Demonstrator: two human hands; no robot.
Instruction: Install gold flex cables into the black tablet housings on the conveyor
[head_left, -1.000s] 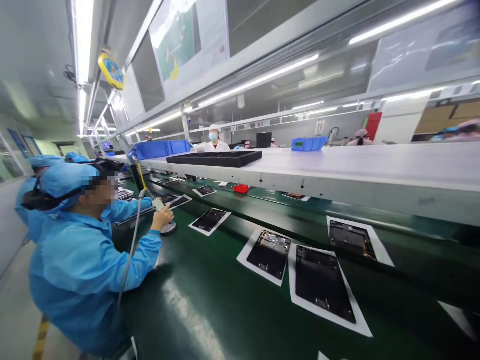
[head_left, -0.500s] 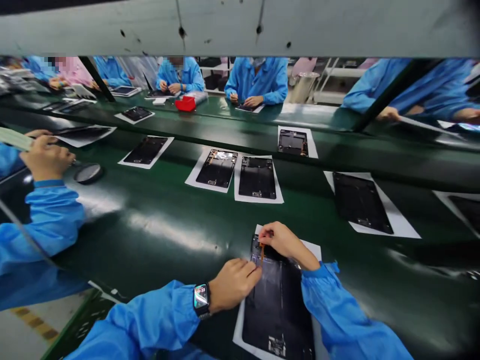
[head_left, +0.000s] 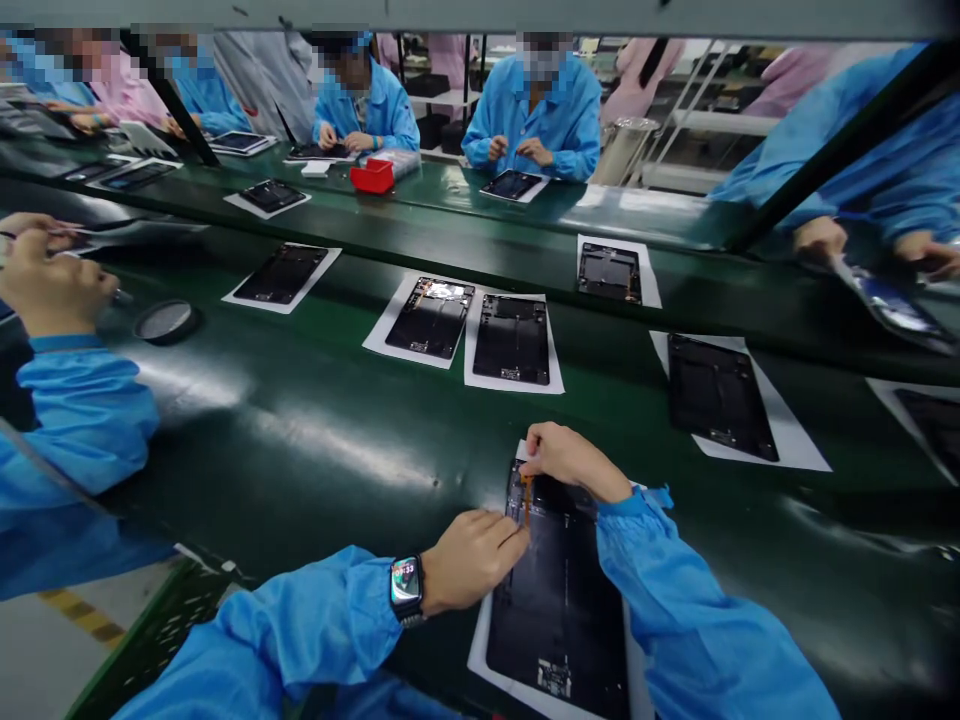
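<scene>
A black tablet back shell lies on a white sheet at the near edge of the green conveyor belt. My right hand is closed in a pinch on the top end of a thin orange flex strip at the shell's upper left corner. My left hand, with a smartwatch on the wrist, has its fingers pressed together against the shell's left edge, right beside the strip's lower end. Both arms wear blue sleeves.
Several more black shells on white sheets lie along the belt, such as a pair and one to the right. A co-worker's blue sleeve and a round magnifier are at left. People in blue sit across; a red box.
A second ago the view looked down the line at a co-worker; it has dropped to my hands on the shell. In the last half second my hands barely shifted on the strip.
</scene>
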